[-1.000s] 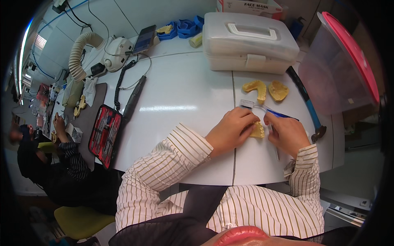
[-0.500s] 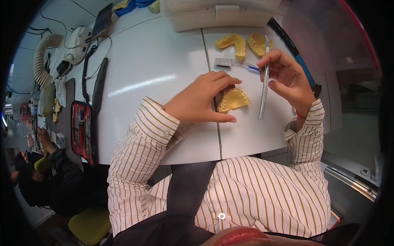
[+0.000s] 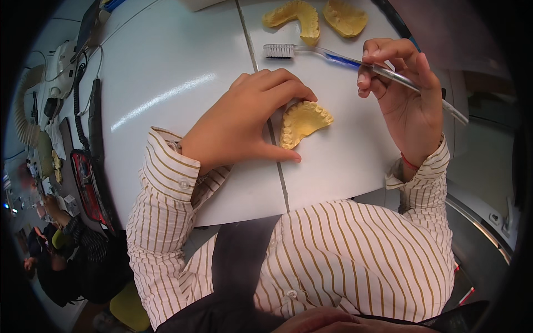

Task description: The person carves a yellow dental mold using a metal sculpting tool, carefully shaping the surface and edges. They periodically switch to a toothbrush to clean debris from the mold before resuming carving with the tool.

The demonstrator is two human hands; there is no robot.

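A yellow dental cast [image 3: 304, 123], an arch of teeth on a plaster base, lies on the white table. My left hand [image 3: 252, 119] curves around its left side with thumb and fingers spread. The fingertips reach the cast's far edge, while the thumb rests on the table just short of its near edge. To the right, my right hand [image 3: 408, 91] is raised and grips a slim silver pen-shaped metal tool [image 3: 410, 84] between thumb and fingers. The tool slants, its thick end pointing down to the right; its pointed end overlaps the toothbrush handle in view.
A toothbrush [image 3: 280, 51] with white bristles and a clear-blue handle lies beyond the cast. Two more yellow casts, a curved one [image 3: 294, 19] and a rounded one [image 3: 345, 19], sit farther back. At left are a red-lined tool case [image 3: 89, 186] and another person's arm [image 3: 69, 219].
The silver tool has swung from nearly upright to a slant, its thick end now to the right, as my right hand turned. My left hand stays around the cast. The view has shifted.
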